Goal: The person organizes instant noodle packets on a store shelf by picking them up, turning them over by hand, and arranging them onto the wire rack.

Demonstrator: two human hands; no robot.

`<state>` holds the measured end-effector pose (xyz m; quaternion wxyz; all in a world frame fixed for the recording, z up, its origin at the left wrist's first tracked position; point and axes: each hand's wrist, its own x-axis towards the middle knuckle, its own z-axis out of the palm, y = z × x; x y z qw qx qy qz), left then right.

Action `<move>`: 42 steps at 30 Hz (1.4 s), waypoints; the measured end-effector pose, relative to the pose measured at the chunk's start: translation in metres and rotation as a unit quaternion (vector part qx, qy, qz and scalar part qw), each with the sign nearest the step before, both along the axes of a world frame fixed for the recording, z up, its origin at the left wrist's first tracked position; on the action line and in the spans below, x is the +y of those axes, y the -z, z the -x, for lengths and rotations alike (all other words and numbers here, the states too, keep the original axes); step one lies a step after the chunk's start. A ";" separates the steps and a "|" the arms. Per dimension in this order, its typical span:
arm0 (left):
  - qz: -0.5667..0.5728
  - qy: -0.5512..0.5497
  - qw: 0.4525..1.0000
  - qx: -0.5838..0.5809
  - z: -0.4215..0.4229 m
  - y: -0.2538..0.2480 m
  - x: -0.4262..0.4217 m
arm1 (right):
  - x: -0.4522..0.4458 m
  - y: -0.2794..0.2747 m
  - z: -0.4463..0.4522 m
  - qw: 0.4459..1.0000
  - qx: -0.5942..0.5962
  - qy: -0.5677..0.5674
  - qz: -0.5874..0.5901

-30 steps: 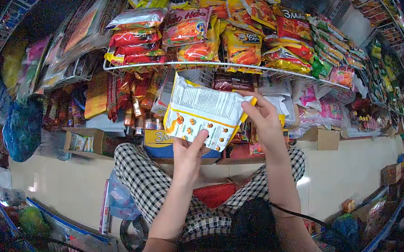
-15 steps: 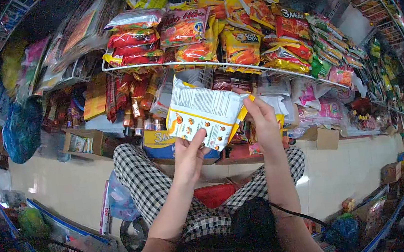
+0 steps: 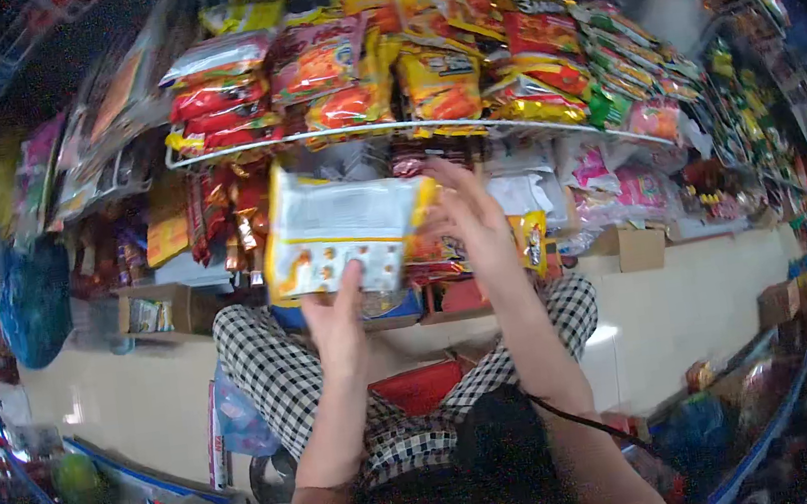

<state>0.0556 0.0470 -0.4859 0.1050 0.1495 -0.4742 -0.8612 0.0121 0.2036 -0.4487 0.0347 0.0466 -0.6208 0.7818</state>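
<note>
A white snack packet (image 3: pixel 343 214) with yellow edges, printed text and small food pictures is held up in front of the shelf, slightly blurred. My left hand (image 3: pixel 337 326) grips its lower edge, thumb on the printed face and the other fingers mostly hidden behind. Beside the packet's yellow right edge is my right hand (image 3: pixel 482 232), its fingers apart and smeared a little by motion. Whether its fingertips still touch that edge is hard to tell.
Noodle packets (image 3: pixel 443 81) fill a white wire shelf (image 3: pixel 329 135) ahead. Under it stand an open cardboard box (image 3: pixel 169 311), a blue box (image 3: pixel 390 306) and pink bags (image 3: pixel 643 192). A blue bag (image 3: pixel 33 308) hangs at left. My checkered legs (image 3: pixel 265 355) flank a red object (image 3: pixel 418 387).
The packet has moved left in view and turned more level. My right hand's fingers have loosened from its yellow corner and spread. The view has shifted slightly.
</note>
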 end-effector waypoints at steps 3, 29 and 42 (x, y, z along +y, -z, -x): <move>0.151 -0.083 0.984 0.055 0.002 -0.001 -0.002 | -0.003 0.002 0.001 0.999 0.006 -0.037 0.014; 0.682 0.272 0.621 0.275 0.065 0.098 0.157 | 0.175 0.127 0.008 0.932 -0.277 0.191 0.131; 0.790 0.308 0.455 0.273 0.070 0.117 0.164 | 0.173 0.192 0.003 0.800 0.032 0.356 -0.482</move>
